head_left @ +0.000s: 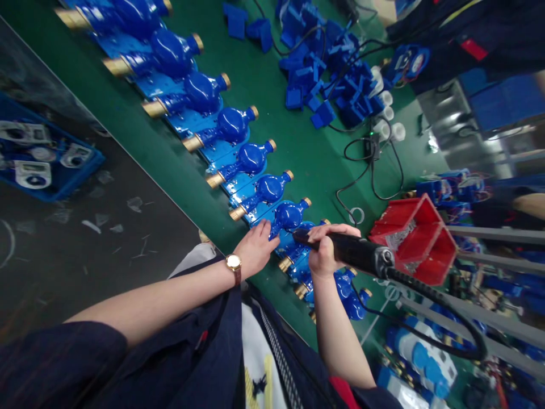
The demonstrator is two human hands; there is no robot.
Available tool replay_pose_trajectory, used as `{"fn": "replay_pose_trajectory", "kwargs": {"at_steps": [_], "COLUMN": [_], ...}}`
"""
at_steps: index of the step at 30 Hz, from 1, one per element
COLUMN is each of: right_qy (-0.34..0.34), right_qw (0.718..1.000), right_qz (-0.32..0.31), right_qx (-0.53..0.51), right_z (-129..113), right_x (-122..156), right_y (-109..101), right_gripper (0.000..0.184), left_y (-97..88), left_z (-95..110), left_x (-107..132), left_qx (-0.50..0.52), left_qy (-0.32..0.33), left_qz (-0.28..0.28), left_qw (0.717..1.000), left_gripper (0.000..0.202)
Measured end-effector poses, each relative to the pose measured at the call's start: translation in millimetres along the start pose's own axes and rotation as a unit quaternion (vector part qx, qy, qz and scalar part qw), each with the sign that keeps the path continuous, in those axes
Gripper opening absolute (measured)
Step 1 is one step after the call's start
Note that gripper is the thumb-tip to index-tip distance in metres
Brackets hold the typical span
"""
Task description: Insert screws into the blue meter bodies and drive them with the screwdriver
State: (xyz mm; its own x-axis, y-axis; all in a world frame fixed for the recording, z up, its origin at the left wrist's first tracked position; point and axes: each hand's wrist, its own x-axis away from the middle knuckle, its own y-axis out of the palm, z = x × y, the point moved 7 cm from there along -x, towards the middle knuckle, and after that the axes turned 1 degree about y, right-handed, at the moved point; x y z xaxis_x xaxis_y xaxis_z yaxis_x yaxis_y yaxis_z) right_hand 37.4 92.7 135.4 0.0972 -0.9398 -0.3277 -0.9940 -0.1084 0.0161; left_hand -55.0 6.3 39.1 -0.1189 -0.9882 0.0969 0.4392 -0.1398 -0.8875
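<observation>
A slanting row of blue meter bodies (pixel 230 125) with brass threaded ends runs along the green bench, on light-blue plates (pixel 204 122). My left hand (pixel 253 248), wearing a wristwatch (pixel 234 262), lies over the near pipe end of one blue meter body (pixel 288 215). Its fingers close about the pipe, and the brass end there is hidden. In my right hand (pixel 323 255) is a black power screwdriver (pixel 361 254), fingers wrapped round its barrel. The tool lies aslant, its front end near that same body; the tip is hard to make out. A black cord trails from its back.
Loose blue plastic parts (pixel 315 74) pile up across the green bench (pixel 293 153) among black cables. A red divided bin (pixel 419 236) of small metal pieces stands at right. A blue crate (pixel 55 170) sits left below the bench edge. Another person's dark sleeve (pixel 460 40) shows top right.
</observation>
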Motion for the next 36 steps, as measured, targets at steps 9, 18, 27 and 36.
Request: {"fn": "replay_pose_trajectory", "kwargs": {"at_steps": [9,18,27,36], "right_qy": [0.010,0.007,0.011,-0.012], "right_qw": [1.000,1.000,1.000,0.999], "right_qz": [-0.001,0.005,-0.002,-0.027], "right_qx": [-0.004,-0.028,-0.019,-0.020], "right_z": [5,16,-26,-20], "right_x": [1,5,-14,-23], "right_y": [-1,-4,0,50], "right_gripper": [0.024,0.023,0.023,0.025], "left_y": [0.9,1.3,1.3,2.7], "left_z": [2,1,0,1], "left_x": [0,0,-3,-5], "left_qx": [0.010,0.007,0.001,0.002], "left_qy": [-0.009,-0.009,0.001,0.015], "left_qz": [-0.009,-0.013,0.006,0.011], "left_qw": [1.000,1.000,1.000,1.000], "left_gripper": [0.039,0.041,0.041,0.037]}}
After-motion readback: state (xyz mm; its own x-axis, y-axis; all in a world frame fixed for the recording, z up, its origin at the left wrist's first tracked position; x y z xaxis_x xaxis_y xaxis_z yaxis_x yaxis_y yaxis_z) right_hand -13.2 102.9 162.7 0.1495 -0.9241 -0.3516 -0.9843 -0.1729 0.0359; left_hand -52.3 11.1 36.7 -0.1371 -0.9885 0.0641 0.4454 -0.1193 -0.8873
